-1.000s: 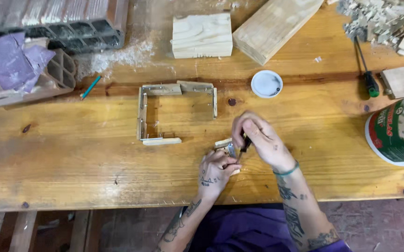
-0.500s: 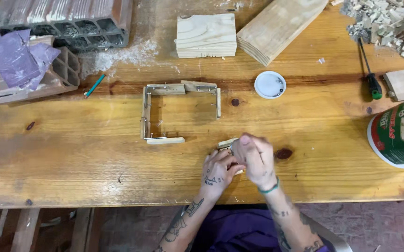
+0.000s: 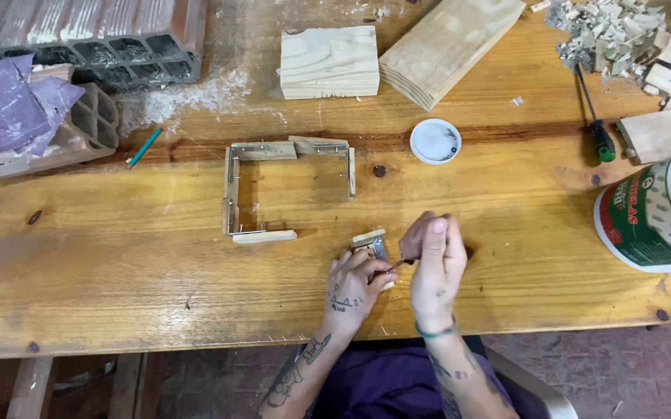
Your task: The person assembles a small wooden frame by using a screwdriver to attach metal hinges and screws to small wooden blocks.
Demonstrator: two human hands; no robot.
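wood piece (image 3: 369, 237) pinned by left hand (image 3: 356, 281), right hand (image 3: 432, 260) gripping a thin tool (image 3: 397, 264).

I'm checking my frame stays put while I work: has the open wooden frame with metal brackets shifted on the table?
No. The open wooden frame with metal brackets lies as before beside the round white lid.

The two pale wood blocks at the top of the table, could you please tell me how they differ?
The left block is short, nearly square, and sits straight to the table edge. The right block is longer and narrower, lies slanted, and runs out of the picture's top. Both are pale, unpainted wood, lying flat and almost touching at one corner.
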